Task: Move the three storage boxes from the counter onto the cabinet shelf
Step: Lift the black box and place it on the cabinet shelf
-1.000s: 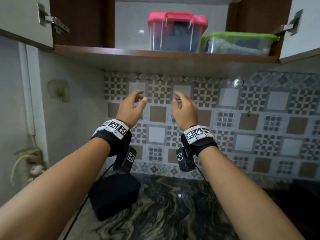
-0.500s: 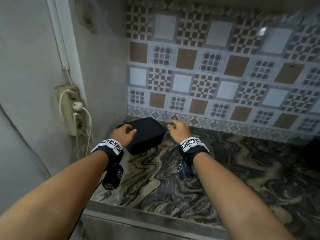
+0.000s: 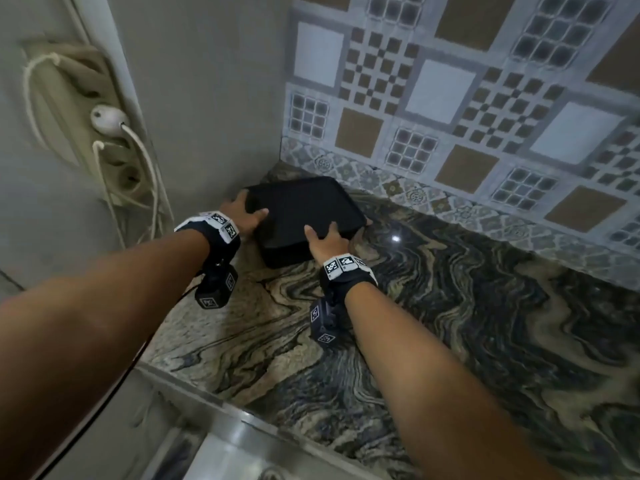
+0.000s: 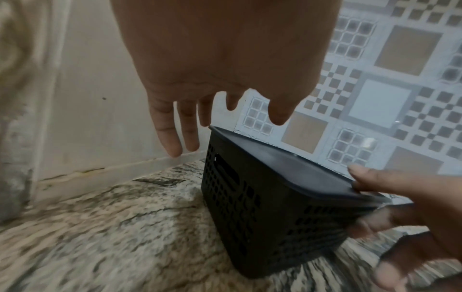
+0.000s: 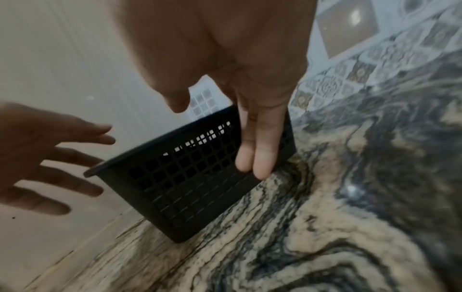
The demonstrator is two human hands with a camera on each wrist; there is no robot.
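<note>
A black lattice-sided storage box [image 3: 304,209] with a flat lid stands in the back left corner of the marble counter [image 3: 450,306]. My left hand [image 3: 252,206] is at its left end, thumb over the lid. In the left wrist view its fingers [image 4: 175,146] hang straight beside the box [image 4: 262,207] with a small gap. My right hand [image 3: 332,233] grips the box's near right edge, thumb on the lid. The right wrist view shows its fingers [image 5: 252,158] flat against the box's lattice wall [image 5: 195,187]. The cabinet shelf is out of view.
A grey wall stands close on the left, carrying a power strip [image 3: 114,133] with a white plug and hanging cords. The patterned tile backsplash [image 3: 450,98] runs just behind the box. A metal strip [image 3: 242,420] edges the counter front. Bare counter stretches to the right.
Both hands came down from below the shelf, where a pink-lidded and a green-lidded box stand, to the black box on the counter. The head view dropped with them.
</note>
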